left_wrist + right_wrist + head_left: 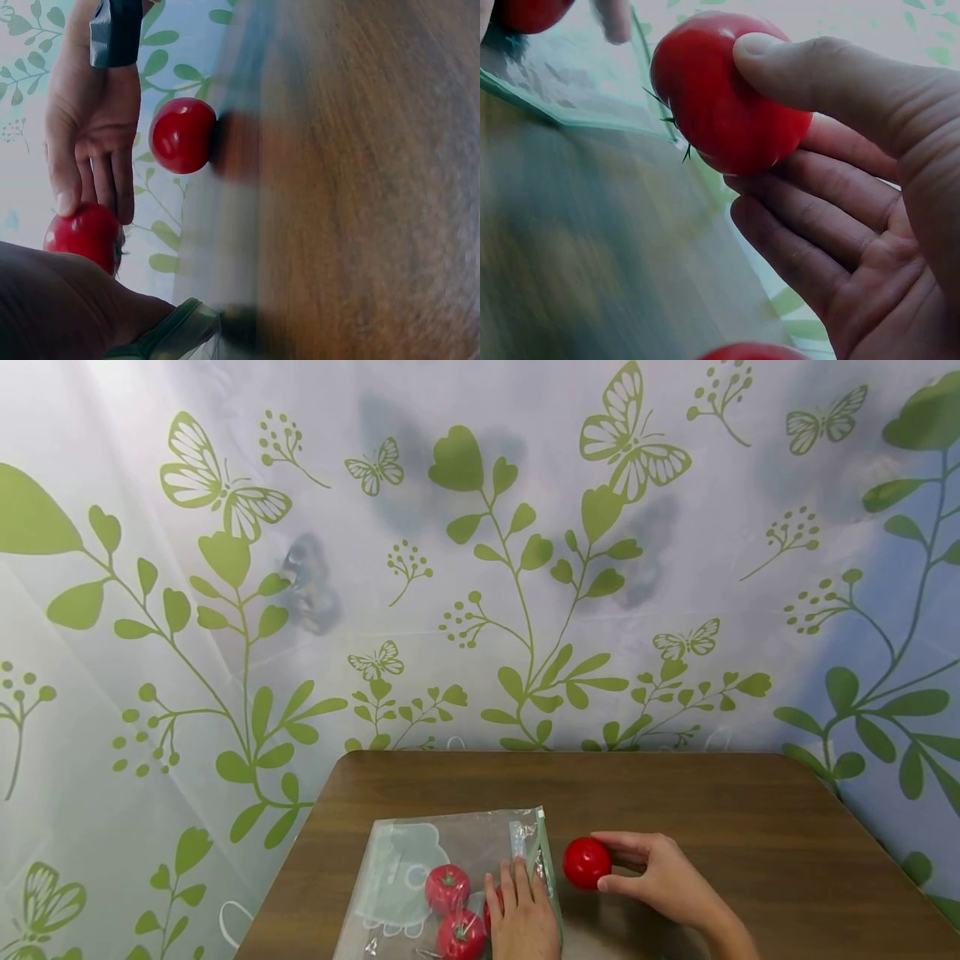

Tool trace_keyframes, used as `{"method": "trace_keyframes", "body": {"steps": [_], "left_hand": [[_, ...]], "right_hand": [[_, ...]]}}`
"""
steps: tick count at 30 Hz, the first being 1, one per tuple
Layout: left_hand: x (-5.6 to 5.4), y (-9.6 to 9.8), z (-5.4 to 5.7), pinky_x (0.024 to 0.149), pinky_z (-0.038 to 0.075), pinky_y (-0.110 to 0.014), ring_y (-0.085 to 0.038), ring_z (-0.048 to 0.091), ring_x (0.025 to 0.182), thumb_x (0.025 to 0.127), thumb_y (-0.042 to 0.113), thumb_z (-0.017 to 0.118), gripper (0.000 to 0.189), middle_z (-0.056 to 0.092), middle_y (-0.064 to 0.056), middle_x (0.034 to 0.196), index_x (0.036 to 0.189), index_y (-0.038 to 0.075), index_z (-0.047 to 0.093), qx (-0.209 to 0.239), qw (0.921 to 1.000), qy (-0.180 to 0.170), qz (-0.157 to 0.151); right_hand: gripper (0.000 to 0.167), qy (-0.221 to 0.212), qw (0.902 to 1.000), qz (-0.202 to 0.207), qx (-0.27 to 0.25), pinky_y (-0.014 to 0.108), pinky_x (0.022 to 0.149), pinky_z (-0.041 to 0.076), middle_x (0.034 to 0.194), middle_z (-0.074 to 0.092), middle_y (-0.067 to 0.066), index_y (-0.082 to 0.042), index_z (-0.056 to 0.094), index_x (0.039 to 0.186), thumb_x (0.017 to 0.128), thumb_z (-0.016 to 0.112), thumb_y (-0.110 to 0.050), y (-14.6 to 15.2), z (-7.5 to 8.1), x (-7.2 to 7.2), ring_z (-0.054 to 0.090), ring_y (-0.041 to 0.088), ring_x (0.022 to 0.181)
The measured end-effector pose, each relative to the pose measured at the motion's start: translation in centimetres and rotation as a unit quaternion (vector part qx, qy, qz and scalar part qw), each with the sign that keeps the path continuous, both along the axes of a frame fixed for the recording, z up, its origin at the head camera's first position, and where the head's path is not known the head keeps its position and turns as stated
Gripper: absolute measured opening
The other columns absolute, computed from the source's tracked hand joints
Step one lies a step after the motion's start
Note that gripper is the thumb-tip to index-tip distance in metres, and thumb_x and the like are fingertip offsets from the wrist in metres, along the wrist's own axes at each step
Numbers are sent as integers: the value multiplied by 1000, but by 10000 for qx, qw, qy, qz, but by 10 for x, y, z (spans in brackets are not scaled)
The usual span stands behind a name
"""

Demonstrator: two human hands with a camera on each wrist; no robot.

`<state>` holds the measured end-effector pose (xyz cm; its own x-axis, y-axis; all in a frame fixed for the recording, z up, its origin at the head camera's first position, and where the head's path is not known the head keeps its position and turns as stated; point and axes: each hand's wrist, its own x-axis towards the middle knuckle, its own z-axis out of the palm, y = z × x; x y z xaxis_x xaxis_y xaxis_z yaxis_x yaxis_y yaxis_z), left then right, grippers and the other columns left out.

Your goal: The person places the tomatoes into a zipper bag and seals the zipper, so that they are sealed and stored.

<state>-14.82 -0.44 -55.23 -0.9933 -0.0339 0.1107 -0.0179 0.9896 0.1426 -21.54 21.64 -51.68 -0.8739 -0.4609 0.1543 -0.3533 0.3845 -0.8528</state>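
Observation:
A red tomato point(587, 863) is held by my right hand point(663, 872), just right of the bag's opening edge. In the right wrist view the thumb point(795, 64) presses one side of it, fingers behind, and green stem tips point toward the bag. Clear plastic zip bag point(405, 893) lies on the table, its green zip edge to the right. My left hand point(523, 914) rests on the bag near that edge with extended fingers. Two tomatoes inside, one upper point(447, 888) and one lower point(461, 935), show through the plastic; another is partly hidden beside the left fingers.
Another tomato point(184, 135) sits on the brown wooden table in the left wrist view; its top also shows low in the right wrist view. Behind the table point(675, 785) hangs a pale curtain point(480, 585) with green leaves and butterflies.

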Motion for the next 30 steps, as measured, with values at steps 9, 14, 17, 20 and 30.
{"method": "trace_keyframes", "body": {"steps": [9,14,17,20,30], "left_hand": [[-2,1,5,132,29,-62,-37,46,155,107,25,64,45,53,-14,166,149,11,66,97,9991,-422,50],[-2,1,5,132,27,-63,-37,45,156,107,26,64,46,50,-15,168,150,9,64,189,9987,-479,48],[-1,1,5,132,27,-63,-38,45,156,107,26,63,46,49,-15,169,150,8,64,271,9984,-492,59],[-2,1,5,133,26,-63,-38,44,156,107,26,64,47,47,-16,169,149,6,63,334,9981,-511,54],[2,2,-1,129,32,-64,-39,49,152,104,25,67,45,49,-18,167,144,4,65,211,9996,158,37]], "right_hand": [[60,-333,9994,94,67,41,99,65,141,73,21,-3,70,143,93,89,-30,-24,-14,-5,77,31,123],[59,-402,9990,204,33,42,99,65,141,73,21,-3,70,143,94,89,-30,-36,-22,-8,77,32,123],[59,-452,9988,204,29,41,99,65,141,73,21,-4,71,142,92,90,-30,-42,-27,-10,77,32,123],[59,-495,9986,181,62,41,99,65,141,73,20,-5,72,141,91,91,-29,-49,-32,-12,77,32,123],[59,-127,9993,-42,351,45,100,64,137,76,15,-5,74,138,88,93,-30,-69,-43,-15,78,27,118]]}}
